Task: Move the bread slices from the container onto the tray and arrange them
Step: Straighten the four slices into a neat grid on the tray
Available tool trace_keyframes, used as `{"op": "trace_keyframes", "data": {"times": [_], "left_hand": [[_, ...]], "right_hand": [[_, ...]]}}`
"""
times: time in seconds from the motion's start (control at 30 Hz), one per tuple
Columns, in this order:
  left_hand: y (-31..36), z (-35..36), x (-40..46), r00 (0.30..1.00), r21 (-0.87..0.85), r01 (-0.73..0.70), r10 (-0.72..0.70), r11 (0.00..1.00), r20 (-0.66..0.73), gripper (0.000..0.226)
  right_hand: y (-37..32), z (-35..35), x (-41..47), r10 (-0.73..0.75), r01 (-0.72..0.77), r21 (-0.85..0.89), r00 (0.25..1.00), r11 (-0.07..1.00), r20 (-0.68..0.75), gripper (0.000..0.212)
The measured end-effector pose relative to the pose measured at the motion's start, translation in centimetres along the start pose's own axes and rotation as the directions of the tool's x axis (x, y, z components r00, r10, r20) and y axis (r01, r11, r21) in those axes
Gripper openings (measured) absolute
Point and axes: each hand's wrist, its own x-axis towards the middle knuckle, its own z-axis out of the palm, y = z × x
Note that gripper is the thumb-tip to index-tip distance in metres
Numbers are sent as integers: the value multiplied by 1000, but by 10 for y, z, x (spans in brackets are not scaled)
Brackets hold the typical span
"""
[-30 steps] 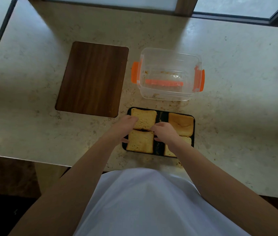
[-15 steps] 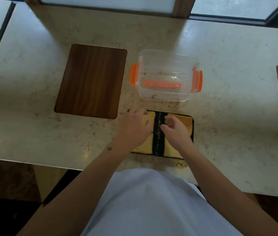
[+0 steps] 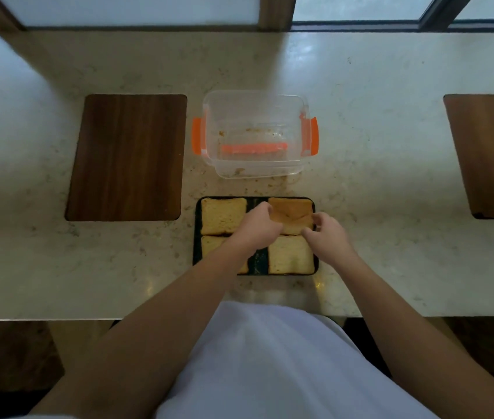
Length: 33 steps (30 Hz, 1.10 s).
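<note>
A black tray (image 3: 259,263) lies near the counter's front edge with bread slices in a two-by-two layout. The far left slice (image 3: 223,216) and the near right slice (image 3: 291,255) lie flat and untouched. My left forearm covers much of the near left slice (image 3: 209,246). My left hand (image 3: 256,226) grips the left edge of the far right slice (image 3: 289,211), while my right hand (image 3: 328,234) pinches its right edge. Behind the tray stands the clear container (image 3: 269,173) with orange clips, holding only crumbs.
A dark wooden panel (image 3: 124,157) is set into the pale stone counter (image 3: 375,207) left of the container, and another wooden panel (image 3: 490,152) sits at the far right. Crumbs are scattered between container and tray. Window frames run along the back edge.
Both hands have shifted right, from the left and middle slices to the far right slice. The near right slice and far left slice are now uncovered.
</note>
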Motion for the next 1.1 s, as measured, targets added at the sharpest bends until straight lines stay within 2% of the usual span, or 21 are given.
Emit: {"op": "trace_keyframes", "data": {"times": [0.3,0.57,0.83,1.0,1.1], "left_hand": [[-7,11,8,998,-114,32,-37,993,-45,52],[-12,0,7,998,-91,45,-49,995,-46,39],[-22,-13,2,994,-160,61,-74,985,-76,20],[-29,-7,-12,996,-154,46,-57,987,-71,29],[-38,6,-25,999,-90,17,-21,996,-44,36]], "right_hand": [[0,-3,3,22,-24,153,1000,988,15,58],[-7,1,5,21,-37,210,996,977,81,56],[-14,5,3,6,-32,237,994,971,112,52],[-2,1,-11,13,-39,290,996,956,90,51],[14,0,-24,12,-42,264,993,964,114,56]]}}
